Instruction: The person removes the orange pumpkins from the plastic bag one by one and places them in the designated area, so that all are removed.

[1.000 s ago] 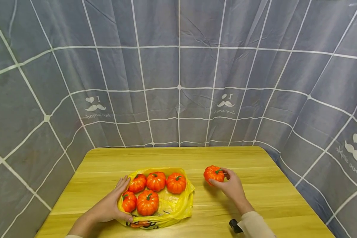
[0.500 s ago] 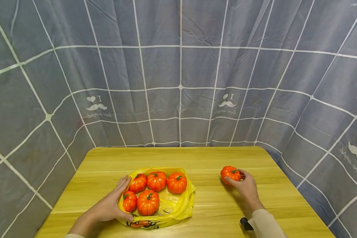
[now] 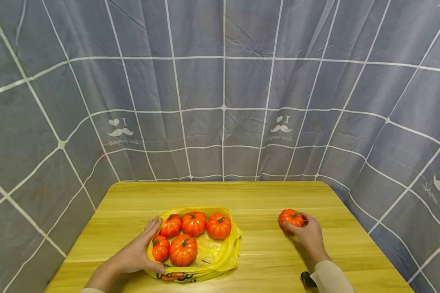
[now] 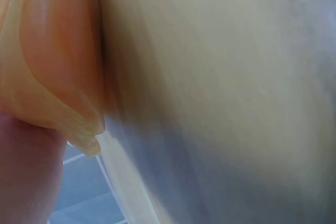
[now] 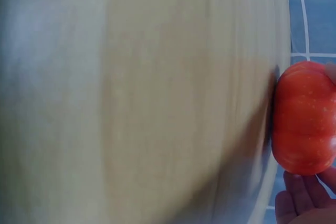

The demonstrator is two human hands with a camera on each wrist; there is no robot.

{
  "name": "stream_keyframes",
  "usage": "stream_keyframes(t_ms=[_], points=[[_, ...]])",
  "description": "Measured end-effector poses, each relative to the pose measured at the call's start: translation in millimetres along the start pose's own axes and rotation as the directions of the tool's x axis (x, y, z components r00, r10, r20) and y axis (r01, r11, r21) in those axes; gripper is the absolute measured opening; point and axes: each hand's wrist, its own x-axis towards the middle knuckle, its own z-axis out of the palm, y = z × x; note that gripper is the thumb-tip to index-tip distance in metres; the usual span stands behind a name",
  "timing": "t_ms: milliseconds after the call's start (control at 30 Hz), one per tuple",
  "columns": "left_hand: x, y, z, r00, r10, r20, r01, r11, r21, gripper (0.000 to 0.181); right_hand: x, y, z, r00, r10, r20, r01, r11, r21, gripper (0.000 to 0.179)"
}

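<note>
A thin yellow plastic bag (image 3: 220, 258) lies with its mouth spread wide on the wooden table. Several small orange toy pumpkins (image 3: 183, 250) with green stems sit inside it. My left hand (image 3: 137, 251) holds the bag's left side, thumb at the front rim and fingers at the back left. Up close in the left wrist view, the bag (image 4: 58, 66) bulges with orange showing through. To the right of the bag, my right hand (image 3: 309, 236) grips another toy pumpkin (image 3: 290, 219) between thumb and fingers. That pumpkin (image 5: 304, 119) is close over the tabletop in the right wrist view.
The wooden table (image 3: 256, 260) ends at a rounded back edge. Behind and at both sides hangs a grey curtain (image 3: 205, 130) with white grid lines. A black object (image 3: 308, 280) shows at my right sleeve (image 3: 331, 276).
My right hand has carried its pumpkin to the right, away from the bag, and lately lower toward the tabletop. My left hand and the bag have stayed in place.
</note>
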Motion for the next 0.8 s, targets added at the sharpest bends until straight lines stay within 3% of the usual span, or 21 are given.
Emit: stream_keyframes(t_ms=[233,467,667,800], points=[[0.5,-1.0,-0.7,1.0,-0.003,0.006,0.003,1.0,0.016,0.136,0.1,4.3,-0.3,1.0,0.013,0.017,-0.013,1.0,-0.026,0.084],[0.8,-0.1,-3.4,1.0,0.021,0.013,-0.021,1.0,0.009,0.136,-0.6,-6.4,-5.3,1.0,-0.006,0.012,0.006,1.0,-0.021,0.104],[1.5,0.9,-3.1,0.999,0.048,0.019,-0.047,0.999,-0.014,0.133,-2.4,-33.1,-10.5,0.988,-0.144,-0.059,0.141,0.989,-0.054,0.106],[1.1,1.5,-2.7,0.999,0.038,0.017,-0.038,0.999,-0.01,0.134,-3.1,-52.1,-1.9,0.947,-0.31,-0.083,0.302,0.949,-0.096,0.098]])
